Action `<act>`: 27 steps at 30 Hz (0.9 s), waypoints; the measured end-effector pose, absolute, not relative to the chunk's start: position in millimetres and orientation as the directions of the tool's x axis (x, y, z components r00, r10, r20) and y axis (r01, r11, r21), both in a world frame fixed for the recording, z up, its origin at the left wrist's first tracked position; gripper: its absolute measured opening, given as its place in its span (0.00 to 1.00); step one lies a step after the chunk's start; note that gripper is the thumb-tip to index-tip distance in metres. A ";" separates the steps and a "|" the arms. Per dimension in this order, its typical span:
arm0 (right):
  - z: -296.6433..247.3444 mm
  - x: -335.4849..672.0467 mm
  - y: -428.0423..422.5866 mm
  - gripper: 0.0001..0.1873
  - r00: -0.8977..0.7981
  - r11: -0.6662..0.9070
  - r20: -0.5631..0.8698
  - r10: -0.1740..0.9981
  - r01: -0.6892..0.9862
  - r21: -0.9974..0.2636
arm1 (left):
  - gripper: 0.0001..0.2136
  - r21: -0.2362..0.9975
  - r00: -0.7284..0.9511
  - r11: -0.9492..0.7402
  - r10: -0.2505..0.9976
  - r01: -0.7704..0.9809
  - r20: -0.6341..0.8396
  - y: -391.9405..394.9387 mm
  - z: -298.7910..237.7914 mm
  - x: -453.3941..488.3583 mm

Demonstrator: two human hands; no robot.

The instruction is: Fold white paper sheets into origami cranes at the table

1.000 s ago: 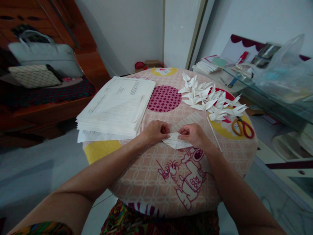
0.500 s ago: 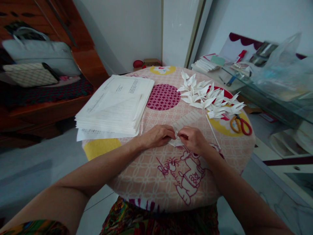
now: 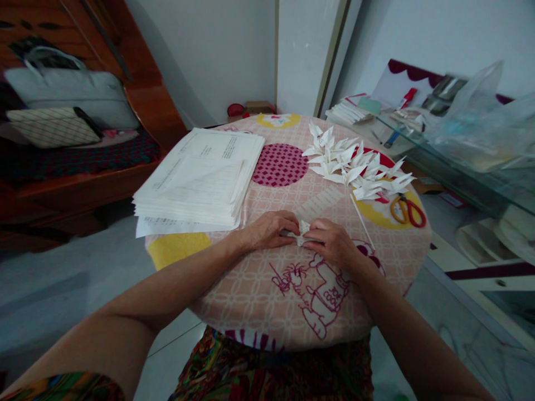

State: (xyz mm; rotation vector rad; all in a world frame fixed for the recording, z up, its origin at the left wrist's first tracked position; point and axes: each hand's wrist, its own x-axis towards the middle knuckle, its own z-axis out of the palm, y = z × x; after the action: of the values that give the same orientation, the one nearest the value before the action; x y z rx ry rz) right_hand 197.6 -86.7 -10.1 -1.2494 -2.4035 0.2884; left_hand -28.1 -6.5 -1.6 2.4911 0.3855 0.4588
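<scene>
On a round table under a pink patterned cloth (image 3: 251,301), my left hand (image 3: 270,229) and my right hand (image 3: 332,242) meet over a small folded piece of white paper (image 3: 301,231). Both hands pinch the paper and press it down on the cloth; most of it is hidden under the fingers. A pile of several finished white folded paper shapes (image 3: 355,164) lies at the far right of the table. A thick stack of printed white sheets (image 3: 200,178) sits at the left, close to my left forearm.
Orange-handled scissors (image 3: 403,209) lie at the table's right edge, and a thin white stick (image 3: 363,220) lies beside my right hand. A wooden bench with bags (image 3: 62,100) stands on the left. A glass-topped stand with plastic bags (image 3: 472,139) is on the right.
The paper was spread wider between my hands a second ago; my hands have drawn together and folded it smaller. The view shifted slightly.
</scene>
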 end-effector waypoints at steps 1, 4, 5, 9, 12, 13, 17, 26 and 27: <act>-10.7 197.7 -87.3 0.10 -0.514 0.579 0.267 0.815 0.732 -0.359 | 0.08 0.576 0.899 -0.798 0.369 0.177 0.236 -7.1 -1.0 -28.1; -13.1 198.5 -88.6 0.10 -0.515 0.584 0.277 0.811 0.736 -0.342 | 0.10 0.537 0.901 -0.821 0.365 0.193 0.234 -9.2 0.3 -28.3; -14.0 198.8 -88.8 0.10 -0.515 0.586 0.281 0.810 0.737 -0.337 | 0.10 0.523 0.903 -0.830 0.360 0.195 0.236 -9.9 0.3 -28.2; -15.9 199.4 -89.3 0.11 -0.526 0.599 0.288 0.800 0.730 -0.331 | 0.08 0.493 0.905 -0.849 0.347 0.192 0.246 -12.6 -1.5 -27.8; -14.7 198.7 -90.2 0.13 -0.531 0.608 0.301 0.792 0.726 -0.320 | 0.08 0.491 0.903 -0.849 0.352 0.198 0.245 -14.1 -3.3 -27.2; -13.8 198.2 -90.7 0.14 -0.533 0.610 0.302 0.790 0.729 -0.310 | 0.08 0.492 0.902 -0.846 0.358 0.204 0.242 -14.5 -3.5 -26.9; -11.4 196.2 -92.4 0.15 -0.534 0.612 0.305 0.789 0.732 -0.299 | 0.08 0.517 0.894 -0.821 0.396 0.242 0.211 -16.1 -2.6 -26.2; -13.5 197.5 -92.2 0.11 -0.406 0.530 0.342 0.847 0.689 -0.494 | 0.06 0.662 0.838 -0.692 0.516 0.286 0.177 -17.0 1.8 -22.6; -12.9 197.9 -92.1 0.11 -0.406 0.524 0.333 0.851 0.688 -0.502 | 0.06 0.666 0.833 -0.687 0.524 0.291 0.176 -16.9 1.6 -22.3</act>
State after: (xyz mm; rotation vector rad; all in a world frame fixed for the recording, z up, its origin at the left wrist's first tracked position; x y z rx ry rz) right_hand 197.9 -92.1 -12.9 -1.2476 -2.2112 0.3858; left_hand -22.3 -16.9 1.6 2.3624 0.5932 0.4700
